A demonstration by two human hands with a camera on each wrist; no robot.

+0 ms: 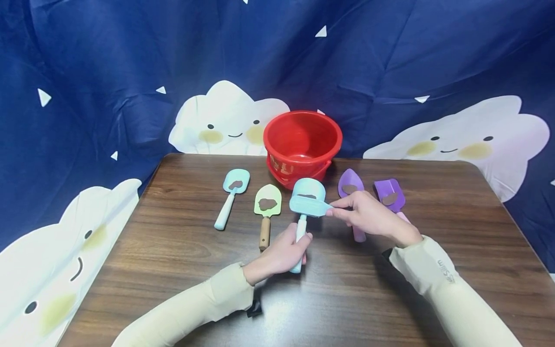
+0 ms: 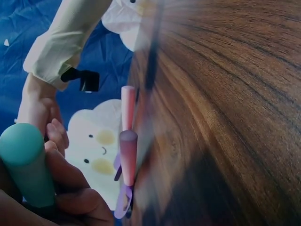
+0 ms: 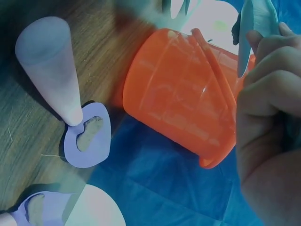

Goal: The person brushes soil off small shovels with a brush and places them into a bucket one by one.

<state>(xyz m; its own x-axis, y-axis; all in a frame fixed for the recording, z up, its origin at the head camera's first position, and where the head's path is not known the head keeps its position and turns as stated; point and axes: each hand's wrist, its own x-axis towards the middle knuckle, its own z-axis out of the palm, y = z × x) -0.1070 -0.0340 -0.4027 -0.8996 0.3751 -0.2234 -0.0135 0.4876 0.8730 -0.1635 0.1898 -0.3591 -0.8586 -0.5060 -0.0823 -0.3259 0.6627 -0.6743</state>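
Our left hand grips a blue shovel, our right hand pinches a light-blue piece. We make out "Slim" on the right cuff; the bucket bears illegible gold marks.

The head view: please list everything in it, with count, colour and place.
Backdrop: one, dark blue, white clouds, behind
Table: one, brown, foreground
Bucket: one, red, table's far edge
Leftmost shovel: one, light blue, left side
Wooden-handled shovel: one, green, second from left
Middle shovel: one, light blue, before the bucket
Crosswise tool: one, light blue, over middle shovel
Pink-handled shovels: two, purple, right side
Patches: five showing, brown, on shovel blades
Left hand: one, holding middle shovel's handle
Right hand: one, pinching crosswise tool
Sleeves: two, cream, on both arms
Wrist pieces: two, black, under sleeves
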